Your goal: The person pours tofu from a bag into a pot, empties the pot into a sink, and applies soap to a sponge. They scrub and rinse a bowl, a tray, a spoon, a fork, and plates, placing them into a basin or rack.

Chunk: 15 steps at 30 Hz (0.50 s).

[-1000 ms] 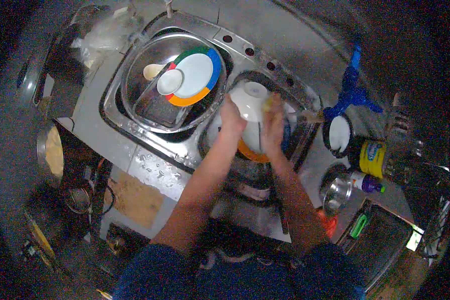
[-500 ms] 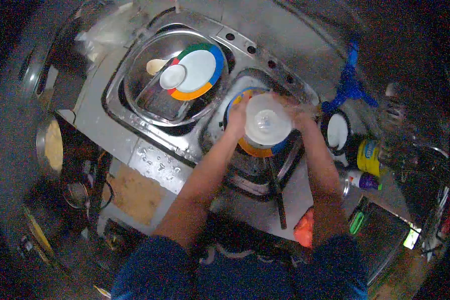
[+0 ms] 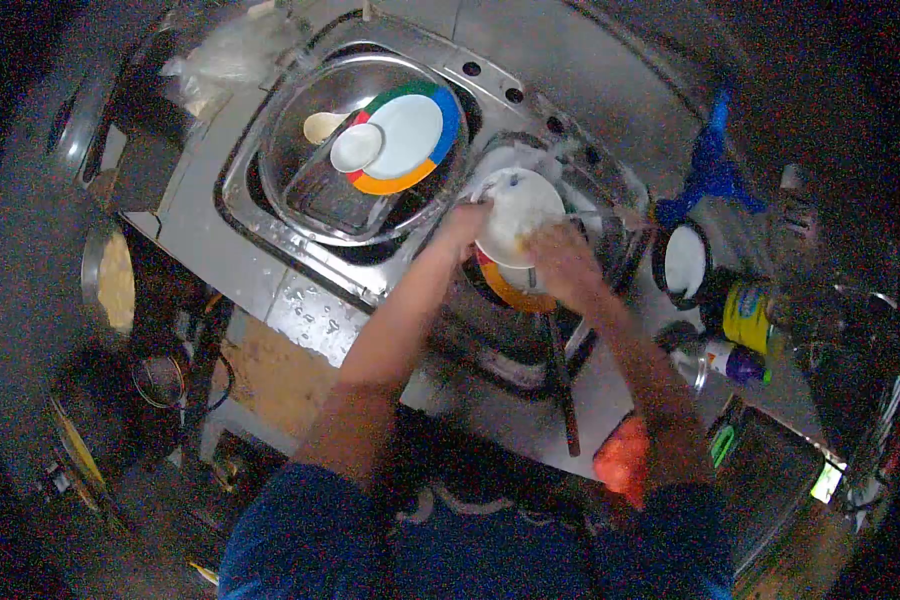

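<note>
Over the right sink basin (image 3: pixel 495 372), my left hand (image 3: pixel 463 228) grips the left rim of a white bowl (image 3: pixel 515 205). My right hand (image 3: pixel 562 258) is closed against the bowl's lower right side, blurred by motion; a small yellowish patch shows at its fingertips, too smeared to name. Beneath the bowl, a plate with a coloured rim (image 3: pixel 515 290) lies in the basin, mostly hidden. White suds surround the bowl's far edge.
A steel tub (image 3: pixel 280 215) in the left basin holds a colour-rimmed plate (image 3: pixel 410 135), a small white bowl (image 3: pixel 357 148) and a spoon (image 3: pixel 322 127). To the right are a blue object (image 3: pixel 708 165), a yellow container (image 3: pixel 747 318) and a purple-and-white bottle (image 3: pixel 735 360). An orange-red item (image 3: pixel 623 460) lies near the front edge.
The bowl has turned, its ringed base no longer facing me, and moved slightly up. My right hand has shifted from its right edge to the lower right side. The view has shifted slightly.
</note>
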Available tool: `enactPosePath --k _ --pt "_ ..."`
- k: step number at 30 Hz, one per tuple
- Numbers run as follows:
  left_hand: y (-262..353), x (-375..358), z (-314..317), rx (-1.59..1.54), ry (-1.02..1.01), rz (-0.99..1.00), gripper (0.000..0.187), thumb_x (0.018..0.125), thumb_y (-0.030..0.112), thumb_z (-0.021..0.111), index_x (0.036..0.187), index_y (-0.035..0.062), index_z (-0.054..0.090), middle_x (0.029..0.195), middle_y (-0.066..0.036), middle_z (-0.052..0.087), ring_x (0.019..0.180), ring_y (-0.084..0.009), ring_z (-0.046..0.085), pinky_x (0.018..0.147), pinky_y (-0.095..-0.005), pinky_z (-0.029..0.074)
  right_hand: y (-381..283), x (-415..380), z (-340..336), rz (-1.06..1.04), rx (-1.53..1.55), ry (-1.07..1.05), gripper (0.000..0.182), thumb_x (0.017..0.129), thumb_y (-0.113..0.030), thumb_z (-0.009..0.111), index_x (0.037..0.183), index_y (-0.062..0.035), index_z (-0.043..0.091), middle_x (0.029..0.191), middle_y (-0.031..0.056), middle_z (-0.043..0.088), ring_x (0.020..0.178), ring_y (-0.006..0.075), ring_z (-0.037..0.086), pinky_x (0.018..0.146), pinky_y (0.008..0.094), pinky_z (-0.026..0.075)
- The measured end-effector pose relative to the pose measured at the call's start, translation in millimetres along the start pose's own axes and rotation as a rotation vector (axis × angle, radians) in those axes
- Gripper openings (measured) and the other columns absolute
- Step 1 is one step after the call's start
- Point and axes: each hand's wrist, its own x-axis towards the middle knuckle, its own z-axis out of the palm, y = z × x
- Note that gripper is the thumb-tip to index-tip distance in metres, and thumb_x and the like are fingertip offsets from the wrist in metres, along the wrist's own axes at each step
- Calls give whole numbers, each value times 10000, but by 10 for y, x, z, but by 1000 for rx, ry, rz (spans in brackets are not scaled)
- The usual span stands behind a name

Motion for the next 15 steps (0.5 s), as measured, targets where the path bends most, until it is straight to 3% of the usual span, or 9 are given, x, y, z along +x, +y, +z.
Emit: enactPosePath --k 2,3,5,6,8,11,13,14,15 --pt "-525 510 93 51 21 229 197 765 160 451 888 22 518 801 -102 560 747 -213 554 617 -357 443 29 112 -92 30 -141 -5 292 781 -182 444 1036 -46 490 1082 136 480 1025 249 441 870 382 321" --pt "-685 699 127 77 32 350 212 759 153 457 909 15 516 790 -107 559 734 -210 557 606 -355 445 -42 89 -38 63 74 -28 298 789 -191 436 1041 -41 489 1079 136 483 1022 255 445 868 376 327" --pt "-392 582 -37 544 -81 346 418 807 320 364 1147 81 412 1005 -148 519 882 -231 529 724 -334 440 -94 20 207 118 503 -66 311 805 -208 421 1052 -31 486 1073 134 490 1015 266 451 864 363 340" --pt "-377 543 -87 682 -72 397 399 794 278 374 1130 67 415 962 -161 523 834 -241 542 675 -337 453 -45 -47 330 66 516 -37 323 808 -235 423 1031 -9 488 1051 150 499 973 296 469 826 365 371" --pt "-425 473 -152 968 -68 496 365 767 195 394 1096 38 421 876 -188 531 738 -263 569 577 -341 478 -50 -17 340 168 520 -33 320 800 -247 440 1003 -4 492 1035 154 503 953 304 473 805 373 378" --pt "-524 650 -165 813 -223 532 375 794 264 382 1092 40 426 922 -178 536 720 -226 577 543 -364 493 -246 174 -2 101 408 -29 351 740 -268 530 969 -6 487 995 155 514 907 313 484 755 382 396" --pt "-397 342 -96 167 -253 50 454 812 391 337 1075 36 439 916 -162 545 729 -236 578 525 -380 496 -376 93 228 147 391 -30 381 699 -269 581 961 -9 489 989 158 512 880 318 493 730 380 410" --pt "-317 279 -142 83 -291 -61 490 811 433 317 1069 36 444 899 -160 548 731 -249 579 534 -379 497 -424 161 157 296 373 -207 410 652 -242 638 953 0 501 952 157 534 814 294 535 680 363 432" --pt "-252 270 -208 -4 -323 -164 529 810 475 298 1063 35 448 882 -159 551 733 -261 580 542 -377 498 -445 203 55 393 612 -130 395 670 -267 617 946 -4 511 921 163 544 798 294 541 683 362 433"
